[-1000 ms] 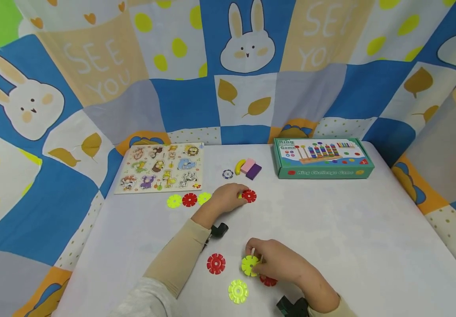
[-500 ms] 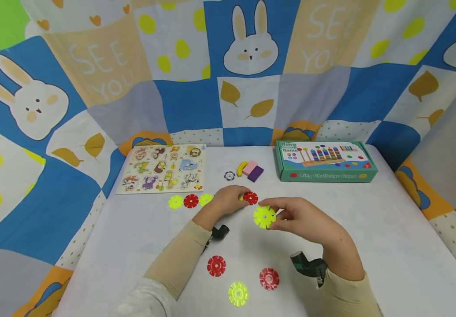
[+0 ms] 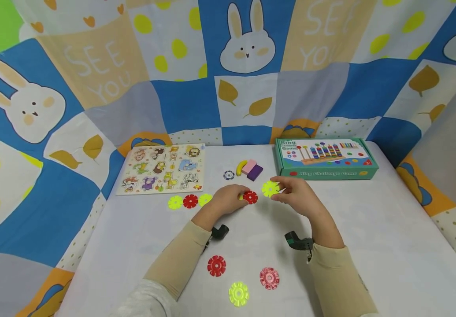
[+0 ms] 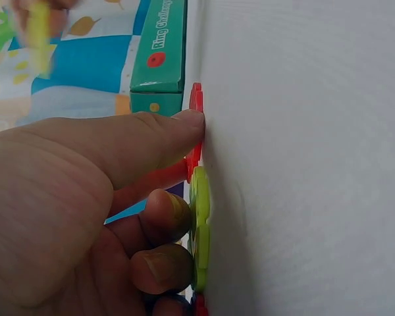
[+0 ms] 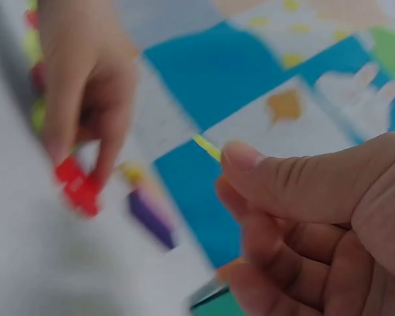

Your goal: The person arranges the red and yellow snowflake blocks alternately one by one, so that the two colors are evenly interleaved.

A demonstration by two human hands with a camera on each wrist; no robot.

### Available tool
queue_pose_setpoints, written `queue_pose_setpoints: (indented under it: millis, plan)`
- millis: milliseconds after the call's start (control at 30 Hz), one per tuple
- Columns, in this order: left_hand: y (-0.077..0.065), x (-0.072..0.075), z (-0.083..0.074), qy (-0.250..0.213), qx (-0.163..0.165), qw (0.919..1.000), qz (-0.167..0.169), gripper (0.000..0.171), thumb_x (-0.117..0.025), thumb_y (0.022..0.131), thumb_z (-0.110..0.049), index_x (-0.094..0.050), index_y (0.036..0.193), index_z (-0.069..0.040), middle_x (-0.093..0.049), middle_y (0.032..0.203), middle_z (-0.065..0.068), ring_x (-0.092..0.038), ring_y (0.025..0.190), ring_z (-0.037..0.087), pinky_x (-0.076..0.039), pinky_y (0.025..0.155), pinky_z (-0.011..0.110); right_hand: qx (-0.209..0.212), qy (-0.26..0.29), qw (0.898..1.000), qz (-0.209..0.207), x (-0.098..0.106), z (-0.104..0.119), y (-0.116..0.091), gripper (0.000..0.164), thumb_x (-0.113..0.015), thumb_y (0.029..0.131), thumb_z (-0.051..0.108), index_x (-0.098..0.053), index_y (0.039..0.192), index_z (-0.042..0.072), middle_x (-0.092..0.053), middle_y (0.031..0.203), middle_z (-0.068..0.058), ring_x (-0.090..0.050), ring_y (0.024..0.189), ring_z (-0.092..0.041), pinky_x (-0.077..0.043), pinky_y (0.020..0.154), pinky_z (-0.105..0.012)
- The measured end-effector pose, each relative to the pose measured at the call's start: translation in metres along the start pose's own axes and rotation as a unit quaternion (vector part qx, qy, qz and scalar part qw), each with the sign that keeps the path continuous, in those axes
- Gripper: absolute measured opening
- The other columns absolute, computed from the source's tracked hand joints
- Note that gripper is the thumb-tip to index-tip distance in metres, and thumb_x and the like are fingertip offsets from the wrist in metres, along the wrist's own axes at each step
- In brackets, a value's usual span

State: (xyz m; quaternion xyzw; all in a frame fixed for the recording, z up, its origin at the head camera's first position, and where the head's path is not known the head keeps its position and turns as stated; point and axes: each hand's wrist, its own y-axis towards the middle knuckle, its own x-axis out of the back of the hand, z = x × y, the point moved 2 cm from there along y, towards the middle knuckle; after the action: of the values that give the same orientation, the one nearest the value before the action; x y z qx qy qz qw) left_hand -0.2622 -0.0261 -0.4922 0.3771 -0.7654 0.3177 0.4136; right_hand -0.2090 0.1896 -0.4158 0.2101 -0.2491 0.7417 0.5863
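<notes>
The right hand point(image 3: 297, 198) pinches a yellow disc point(image 3: 270, 188) between thumb and fingertips. One second ago this hand was at the near edge of the desk point(image 3: 370, 229), closing on that disc beside a red one. Half a second ago it carried the disc above mid-desk. The disc now sits farther away, just right of the red disc point(image 3: 250, 197) under the left hand point(image 3: 228, 199). The two discs are close but apart; no contact is visible between them.

The left hand has not shifted across the three head views. Its grip is a press: in the left wrist view the thumb and curled fingers bear on the red disc and on a yellow-green disc next to it in the chain, holding both flat on the desk. The right wrist view shows the yellow disc edge-on as a thin sliver at the thumb tip, with the left hand blurred beyond.

Judgement: the lift and carry are complete, and the yellow disc is being presented to the free right end of the row that starts with three discs point(image 3: 190, 201) at left. Slot alignment with the red disc remains.

Three loose discs point(image 3: 239, 277) lie at the near edge.
</notes>
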Motion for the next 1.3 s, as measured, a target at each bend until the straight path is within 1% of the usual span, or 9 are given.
queue_pose_setpoints:
  millis: [200, 300, 433, 567, 733, 833, 1067, 1167, 1300]
  plan:
    - [-0.001, 0.001, 0.0, -0.002, 0.003, 1.0, 0.004, 0.047, -0.064, 0.089, -0.035, -0.055, 0.133, -0.022, -0.057, 0.128, -0.003, -0.05, 0.118, 0.017, -0.04, 0.099, 0.038, -0.082, 0.013, 0.997, 0.002, -0.022, -0.036, 0.026, 0.049, -0.074, 0.082, 0.021, -0.058, 0.128, 0.015, -0.056, 0.102, -0.009, -0.052, 0.086, -0.025, -0.048, 0.068, -0.03]
    - [-0.001, 0.001, -0.001, -0.004, 0.003, 1.0, 0.004, 0.047, -0.064, 0.089, -0.035, -0.055, 0.133, -0.023, -0.057, 0.129, -0.003, -0.05, 0.119, 0.017, -0.04, 0.099, 0.038, -0.103, 0.006, 0.995, -0.002, -0.03, -0.047, 0.03, 0.049, -0.074, 0.082, 0.021, -0.058, 0.128, 0.015, -0.056, 0.101, -0.009, -0.05, 0.089, -0.024, -0.047, 0.072, -0.031]
    - [-0.002, 0.0, -0.002, -0.004, 0.003, 1.0, 0.003, 0.047, -0.064, 0.088, -0.036, -0.055, 0.133, -0.024, -0.057, 0.128, -0.003, -0.05, 0.117, 0.016, -0.04, 0.099, 0.038, -0.091, -0.02, 0.996, -0.01, -0.037, -0.054, 0.032, 0.049, -0.075, 0.081, 0.023, -0.059, 0.126, 0.013, -0.057, 0.101, -0.009, -0.05, 0.092, -0.025, -0.046, 0.078, -0.035]
    - [-0.001, 0.0, -0.003, 0.0, 0.001, 1.0, 0.001, 0.047, -0.064, 0.088, -0.037, -0.055, 0.133, -0.023, -0.057, 0.128, -0.003, -0.05, 0.117, 0.016, -0.04, 0.1, 0.038, -0.078, -0.053, 0.995, -0.022, -0.039, -0.055, 0.031, 0.049, -0.076, 0.08, 0.026, -0.06, 0.124, 0.013, -0.058, 0.103, -0.008, -0.05, 0.094, -0.025, -0.046, 0.084, -0.04]
    - [-0.001, 0.0, -0.006, 0.0, -0.005, 1.0, 0.002, 0.047, -0.065, 0.088, -0.035, -0.056, 0.132, -0.022, -0.058, 0.126, -0.002, -0.051, 0.115, 0.016, -0.041, 0.099, 0.037, -0.07, -0.084, 0.994, -0.028, -0.036, -0.058, 0.028, 0.042, -0.076, 0.08, 0.022, -0.064, 0.118, 0.01, -0.056, 0.102, -0.009, -0.049, 0.092, -0.025, -0.046, 0.081, -0.04]
    - [-0.002, 0.0, -0.007, 0.002, -0.006, 1.0, 0.001, 0.046, -0.065, 0.087, -0.033, -0.056, 0.131, -0.021, -0.059, 0.124, -0.002, -0.052, 0.112, 0.016, -0.042, 0.097, 0.037, -0.069, -0.084, 0.994, -0.023, -0.035, -0.058, 0.027, 0.038, -0.075, 0.08, 0.021, -0.066, 0.114, 0.009, -0.055, 0.099, -0.009, -0.048, 0.091, -0.025, -0.046, 0.079, -0.037]
    - [-0.003, 0.004, -0.011, 0.006, -0.005, 1.0, -0.001, 0.048, -0.066, 0.086, -0.034, -0.056, 0.131, -0.019, -0.059, 0.124, -0.002, -0.053, 0.112, 0.016, -0.042, 0.097, 0.037, -0.072, -0.082, 0.994, -0.022, -0.035, -0.057, 0.027, 0.039, -0.076, 0.08, 0.023, -0.066, 0.115, 0.009, -0.054, 0.096, -0.008, -0.047, 0.091, -0.025, -0.045, 0.079, -0.037]
    - [-0.001, 0.006, -0.013, -0.005, 0.003, 1.0, -0.002, 0.05, -0.066, 0.085, -0.036, -0.056, 0.131, -0.019, -0.059, 0.125, -0.002, -0.052, 0.114, 0.017, -0.042, 0.097, 0.038, -0.077, -0.081, 0.994, -0.019, -0.035, -0.057, 0.028, 0.039, -0.076, 0.08, 0.023, -0.065, 0.114, 0.009, -0.054, 0.095, -0.008, -0.047, 0.091, -0.024, -0.044, 0.078, -0.036]
    - [0.001, 0.007, -0.014, -0.018, 0.009, 0.9998, 0.0, 0.051, -0.067, 0.085, -0.038, -0.056, 0.131, -0.021, -0.059, 0.123, -0.003, -0.053, 0.109, 0.016, -0.044, 0.094, 0.039, -0.077, -0.074, 0.994, -0.017, -0.035, -0.056, 0.031, 0.036, -0.076, 0.079, 0.024, -0.066, 0.11, 0.008, -0.053, 0.09, -0.008, -0.047, 0.086, -0.023, -0.042, 0.072, -0.033]
